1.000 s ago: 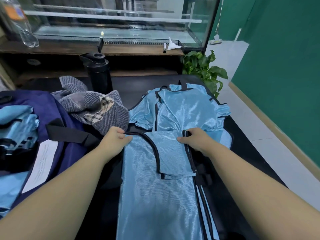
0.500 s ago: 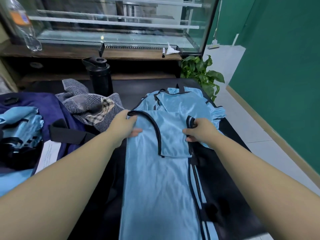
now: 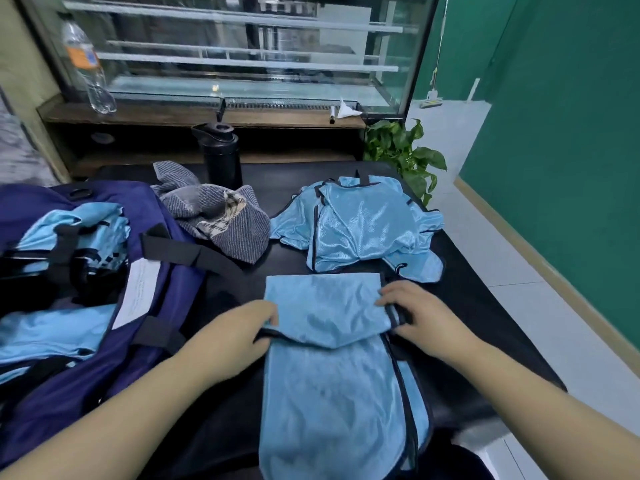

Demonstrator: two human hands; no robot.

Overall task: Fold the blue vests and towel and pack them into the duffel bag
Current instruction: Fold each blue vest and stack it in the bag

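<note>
Head view: vest (image 3: 329,327) top now folded down toward 6 o'clock; left hand (image 3: 239,330) and right hand (image 3: 420,318) pinching fold corners. Another fold likely needed before bagging.

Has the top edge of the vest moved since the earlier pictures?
Yes. Both hands folded the top of the vest down toward the person, away from the vest pile, which stays put.

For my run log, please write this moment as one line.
step: folding vest | left hand: holds left edge | right hand: holds right edge | bag: open, vests inside | towel: unfolded
</note>
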